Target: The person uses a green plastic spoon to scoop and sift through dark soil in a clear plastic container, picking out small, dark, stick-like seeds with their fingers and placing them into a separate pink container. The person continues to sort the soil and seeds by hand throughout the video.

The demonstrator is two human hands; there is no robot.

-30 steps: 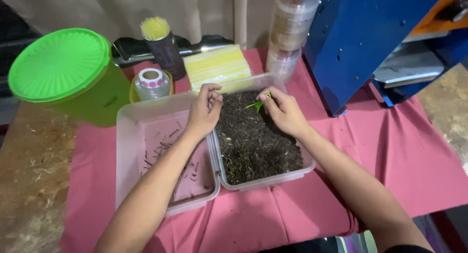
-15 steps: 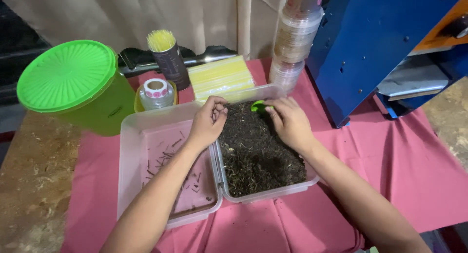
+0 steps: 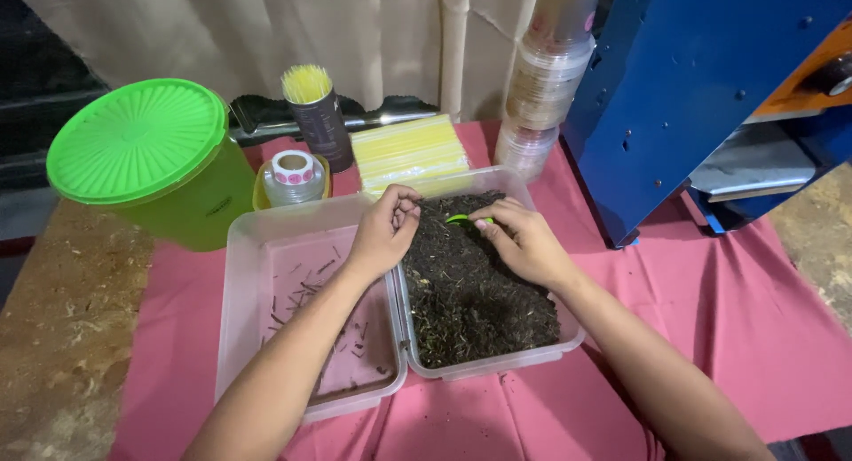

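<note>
Near the centre of the frame the right hand (image 3: 524, 244) rests over the far end of a clear tray of dark dried leaf matter (image 3: 470, 288), fingers curled around a small green scoop (image 3: 468, 219) whose bowl lies on the surface of the dark matter. The left hand (image 3: 383, 230) sits just left of it at the tray's near-left corner, fingers bunched together in a loose pinch; whether anything lies between the fingertips cannot be told. To the left, touching this tray, stands a second clear tray (image 3: 266, 248) with only a few dark stems scattered on its floor. By my reading, the step in hand is picking through the dark matter, with stems set apart in the 2nd tray. The next move would call for a light, careful pinch and a short carry over the shared rim, so nothing spills onto the pink cloth (image 3: 710, 319). A green lidded tub (image 3: 146, 150) stands in the upper left
</note>
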